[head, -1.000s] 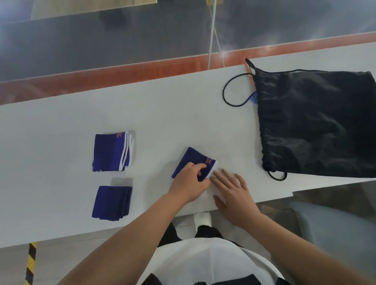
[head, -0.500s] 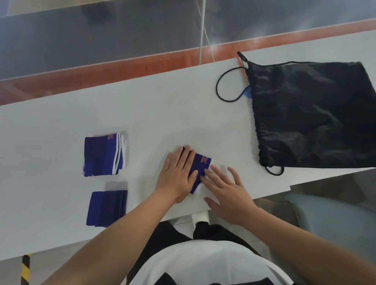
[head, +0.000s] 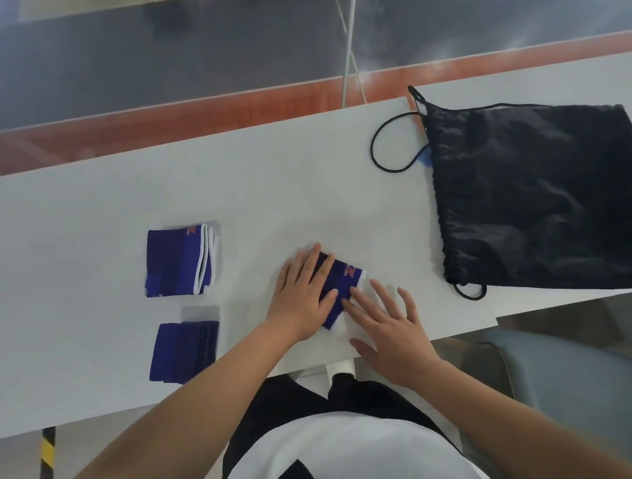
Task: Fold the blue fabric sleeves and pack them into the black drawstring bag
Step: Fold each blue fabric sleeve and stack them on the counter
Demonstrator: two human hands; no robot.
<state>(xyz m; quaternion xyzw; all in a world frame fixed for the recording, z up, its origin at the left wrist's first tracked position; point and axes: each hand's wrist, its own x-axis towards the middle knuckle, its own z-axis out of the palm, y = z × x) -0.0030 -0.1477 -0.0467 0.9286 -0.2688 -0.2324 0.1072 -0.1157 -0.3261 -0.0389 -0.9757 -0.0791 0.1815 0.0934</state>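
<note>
A folded blue sleeve [head: 343, 279] with a white hem and orange logo lies near the table's front edge. My left hand [head: 302, 295] presses flat on its left part, fingers straight. Beside it, my right hand [head: 391, 321] lies flat with spread fingers, its fingertips touching the sleeve's white hem. Two more folded blue sleeves lie to the left: one with white edges [head: 180, 259] and a plain one [head: 184, 350] in front of it. The black drawstring bag [head: 545, 193] lies flat at the right, its cord looped on the table.
The white table [head: 91, 335] runs diagonally, with its front edge just below my hands. A grey chair seat [head: 575, 380] sits at lower right. Beyond the far edge is a red strip and a glass panel. Yellow-black tape [head: 47, 452] marks the floor.
My left hand went from pinching the sleeve to lying flat on it. The right hand spread its fingers at the hem. The view shifted slightly.
</note>
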